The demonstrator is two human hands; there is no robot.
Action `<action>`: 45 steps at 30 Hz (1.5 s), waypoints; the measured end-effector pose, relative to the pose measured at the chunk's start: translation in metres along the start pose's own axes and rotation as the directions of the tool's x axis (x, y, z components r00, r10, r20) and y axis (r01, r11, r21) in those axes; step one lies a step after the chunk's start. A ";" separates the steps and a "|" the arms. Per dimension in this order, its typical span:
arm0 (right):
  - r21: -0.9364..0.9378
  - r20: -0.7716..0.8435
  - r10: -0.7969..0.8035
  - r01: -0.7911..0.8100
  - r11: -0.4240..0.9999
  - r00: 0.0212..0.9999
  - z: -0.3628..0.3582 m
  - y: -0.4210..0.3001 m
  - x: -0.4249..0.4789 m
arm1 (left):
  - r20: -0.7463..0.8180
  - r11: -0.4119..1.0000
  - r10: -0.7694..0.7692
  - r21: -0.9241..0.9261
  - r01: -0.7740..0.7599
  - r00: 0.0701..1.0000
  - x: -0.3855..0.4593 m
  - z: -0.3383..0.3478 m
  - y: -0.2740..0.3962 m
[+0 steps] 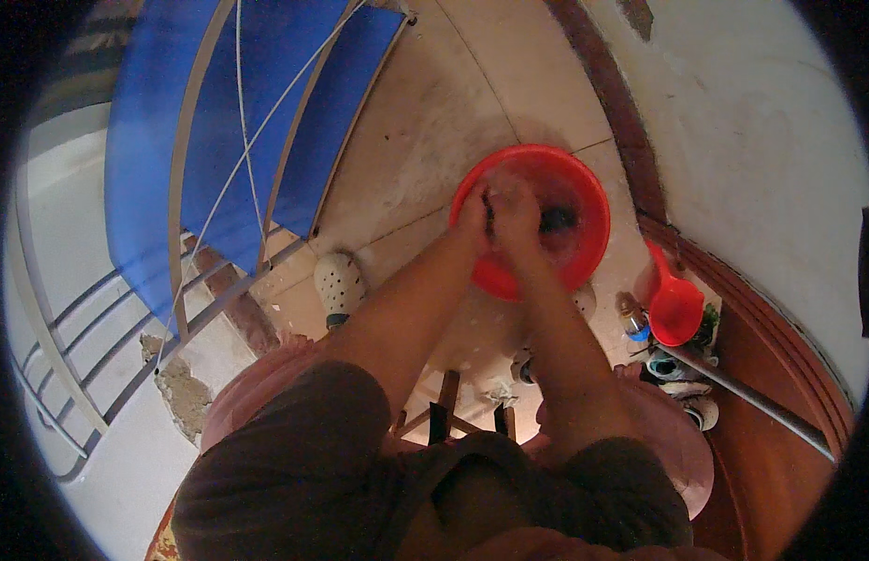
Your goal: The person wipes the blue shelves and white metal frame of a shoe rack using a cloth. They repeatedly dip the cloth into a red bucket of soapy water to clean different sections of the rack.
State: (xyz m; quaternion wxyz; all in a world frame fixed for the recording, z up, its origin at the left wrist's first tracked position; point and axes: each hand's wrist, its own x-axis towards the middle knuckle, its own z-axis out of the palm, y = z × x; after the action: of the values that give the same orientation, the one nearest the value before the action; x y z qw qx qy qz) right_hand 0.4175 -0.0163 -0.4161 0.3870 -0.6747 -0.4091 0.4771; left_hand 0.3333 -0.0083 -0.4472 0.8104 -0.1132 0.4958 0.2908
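A red plastic basin (600, 203) stands on the tiled floor in front of me, with cloudy, sudsy-looking liquid in it. Both forearms reach down into it. My left hand (474, 210) and my right hand (513, 207) are pressed close together in its left half, blurred. A narrow dark strip (488, 214) shows between them, perhaps dark cloth; how the fingers close is hidden. To the right of my right hand, a dark lump (557, 219) lies in the basin, apart from the hands.
A red plastic dipper (676, 308) and a small bottle with a blue band (635, 324) lie at the right, by a grey metal rod (750, 400) and shoes (702, 412). My left foot wears a pale clog with holes (339, 284). Blue panels on a metal rack (224, 140) stand left.
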 end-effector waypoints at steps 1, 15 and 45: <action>-0.089 -0.046 0.070 -0.074 0.993 0.996 0.002 -0.021 -0.014 | -0.006 0.998 -0.048 -0.051 0.048 0.999 -0.013 0.013 0.009; -0.732 -0.302 0.171 -0.343 0.589 0.938 -0.027 0.043 0.047 | -0.085 0.843 0.311 0.485 -0.233 0.947 -0.051 0.029 -0.017; -0.205 -0.323 -0.175 0.112 0.972 0.930 -0.024 -0.020 -0.031 | 0.315 0.932 -0.311 -0.082 0.352 0.897 -0.072 0.030 -0.027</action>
State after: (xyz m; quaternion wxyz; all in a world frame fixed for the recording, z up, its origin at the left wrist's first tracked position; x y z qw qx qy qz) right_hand 0.4307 -0.0406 -0.3817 0.4220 -0.7475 -0.4268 0.2846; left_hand 0.3468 -0.0414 -0.3731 0.9036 -0.2064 0.3208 0.1951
